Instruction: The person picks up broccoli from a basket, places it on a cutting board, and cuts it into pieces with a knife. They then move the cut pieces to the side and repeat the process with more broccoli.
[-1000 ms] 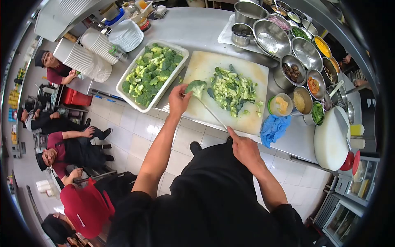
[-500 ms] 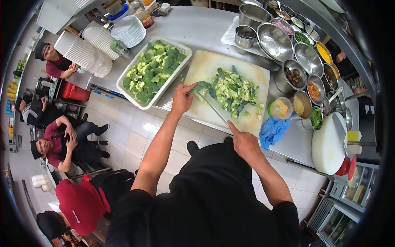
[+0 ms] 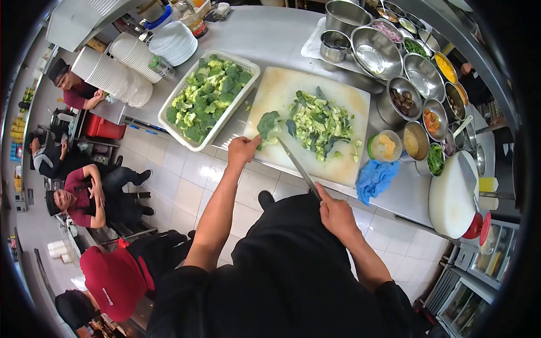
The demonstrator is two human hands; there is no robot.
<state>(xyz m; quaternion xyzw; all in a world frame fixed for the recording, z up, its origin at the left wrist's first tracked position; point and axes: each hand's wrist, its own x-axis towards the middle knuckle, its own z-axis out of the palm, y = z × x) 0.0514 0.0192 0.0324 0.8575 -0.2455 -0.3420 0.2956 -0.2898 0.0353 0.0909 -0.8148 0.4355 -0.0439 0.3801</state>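
My left hand (image 3: 242, 152) is closed at the front left edge of the cutting board (image 3: 276, 84), its fingertips pinching a small green piece that I cannot make out clearly. Just above those fingertips lies a broccoli head (image 3: 269, 124). My right hand (image 3: 333, 208) is wrapped round the handle of a knife (image 3: 300, 168), whose blade points up and left, with its tip by the broccoli head. Chopped broccoli stems and leaves (image 3: 321, 124) are piled on the board's middle and right. Left of the board stands a white basket (image 3: 164, 106) full of broccoli florets.
Right of the board lie a crumpled blue cloth (image 3: 376, 179) and a tub of minced food (image 3: 385, 147). Metal bowls (image 3: 424, 78) crowd the right side. Stacked plates (image 3: 173, 44) stand behind the basket. Several people are at the left, one in a red shirt (image 3: 115, 281).
My left hand has moved down and slightly left, and the broccoli head shows more fully. My right hand and the knife have shifted down, the blade now at a steeper angle.
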